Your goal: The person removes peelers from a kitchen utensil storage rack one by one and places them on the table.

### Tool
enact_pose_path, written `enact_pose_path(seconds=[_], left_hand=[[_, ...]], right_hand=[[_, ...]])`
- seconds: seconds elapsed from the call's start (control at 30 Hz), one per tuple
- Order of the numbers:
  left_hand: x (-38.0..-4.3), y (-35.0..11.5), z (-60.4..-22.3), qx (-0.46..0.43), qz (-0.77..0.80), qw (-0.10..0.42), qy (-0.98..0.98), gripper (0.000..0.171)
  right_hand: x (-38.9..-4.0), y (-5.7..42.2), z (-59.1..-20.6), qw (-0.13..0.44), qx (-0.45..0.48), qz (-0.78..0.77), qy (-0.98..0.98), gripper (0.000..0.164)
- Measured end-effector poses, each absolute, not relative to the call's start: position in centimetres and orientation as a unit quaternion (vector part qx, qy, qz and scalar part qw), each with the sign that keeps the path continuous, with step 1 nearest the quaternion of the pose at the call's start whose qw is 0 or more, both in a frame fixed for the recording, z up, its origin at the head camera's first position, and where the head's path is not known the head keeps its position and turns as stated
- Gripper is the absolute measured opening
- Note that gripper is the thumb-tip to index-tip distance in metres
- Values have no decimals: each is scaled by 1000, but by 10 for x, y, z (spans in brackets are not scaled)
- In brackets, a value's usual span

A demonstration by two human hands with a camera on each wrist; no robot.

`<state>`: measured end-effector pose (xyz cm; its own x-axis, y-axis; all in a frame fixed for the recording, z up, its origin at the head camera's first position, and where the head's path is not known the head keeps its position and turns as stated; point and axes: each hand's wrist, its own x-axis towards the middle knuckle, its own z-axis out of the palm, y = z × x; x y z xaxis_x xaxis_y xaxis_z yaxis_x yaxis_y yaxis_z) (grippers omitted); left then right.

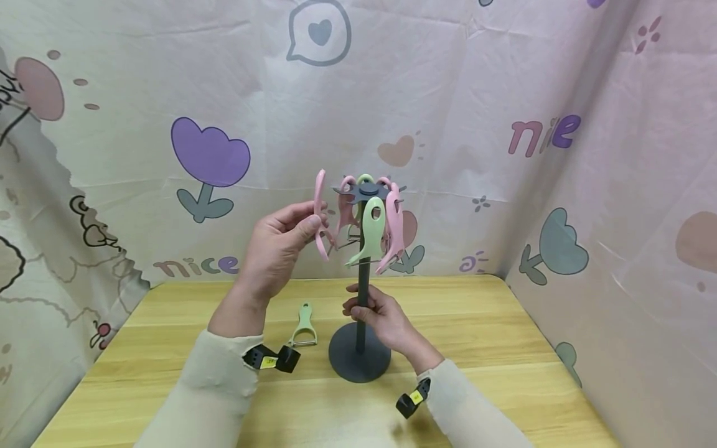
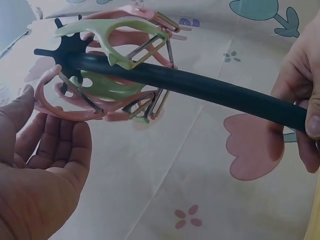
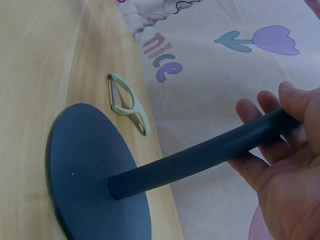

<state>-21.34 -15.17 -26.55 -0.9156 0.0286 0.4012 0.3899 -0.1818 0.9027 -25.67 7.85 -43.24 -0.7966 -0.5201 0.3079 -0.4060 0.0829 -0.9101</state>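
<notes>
My left hand pinches a pink peeler between thumb and fingers, just left of the rack's hooked top. In the left wrist view that pink peeler overlaps the dark hooks. Lower down, my right hand grips the dark post of the stand, fingers curled round it; the right wrist view shows the same hand on the post above its round base. Several pink and green peelers hang from the hooks, among them a green one in front and a pink one beside it.
Another green peeler lies on the wooden table, left of the stand's round base. Behind and at both sides hangs a pale printed cloth, close past the table's back edge.
</notes>
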Motion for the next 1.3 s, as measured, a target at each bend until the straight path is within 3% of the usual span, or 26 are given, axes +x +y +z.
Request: enact_pose_path(seconds=[0.33,0.93,1.3], left_hand=[[-213,-162,-276,-147,-751,118,-632,22],[-219,-185,-308,-3,-660,133,-740,45],[-223,-196,-331,71,-568,117,-812,45]], right_hand=[[-257,78,-433,52,-318,-606,727,37],[-257,78,-434,53,-311,-610,727,37],[-257,78,-434,56,-313,-615,722,38]])
